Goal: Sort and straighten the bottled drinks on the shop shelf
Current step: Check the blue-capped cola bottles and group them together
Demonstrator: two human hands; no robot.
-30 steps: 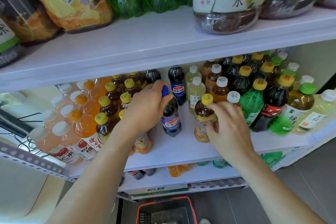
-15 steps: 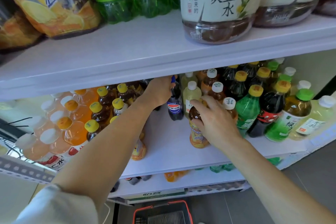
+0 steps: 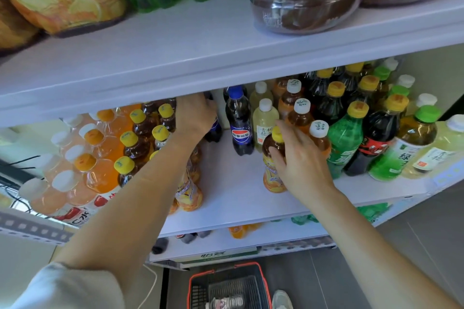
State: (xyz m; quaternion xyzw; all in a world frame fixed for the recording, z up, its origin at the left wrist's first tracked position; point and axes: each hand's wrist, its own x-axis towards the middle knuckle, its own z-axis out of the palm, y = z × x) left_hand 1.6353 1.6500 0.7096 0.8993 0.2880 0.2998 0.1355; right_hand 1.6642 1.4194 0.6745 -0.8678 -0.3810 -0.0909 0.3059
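Observation:
The middle shelf [image 3: 233, 198] holds rows of small bottled drinks. My left hand [image 3: 194, 116] reaches deep under the upper shelf, its fingers curled over the top of a dark cola bottle [image 3: 215, 132] that it mostly hides. Just right of it, a blue-capped Pepsi bottle [image 3: 239, 130] stands upright and free. My right hand [image 3: 298, 160] grips a yellow-capped iced tea bottle [image 3: 272, 175] that stands alone near the shelf's middle front. More yellow-capped tea bottles [image 3: 135, 143] stand in a row to the left.
Orange drinks [image 3: 100, 175] fill the left end; green, dark and pale bottles [image 3: 346, 138] crowd the right. The upper shelf edge [image 3: 226, 70] hangs low over the back rows and carries large bottles [image 3: 301, 2]. A red basket [image 3: 227, 286] sits on the floor below.
My left hand has gone further back and left under the upper shelf, and a Pepsi bottle now stands free to its right. My right hand stays on the tea bottle.

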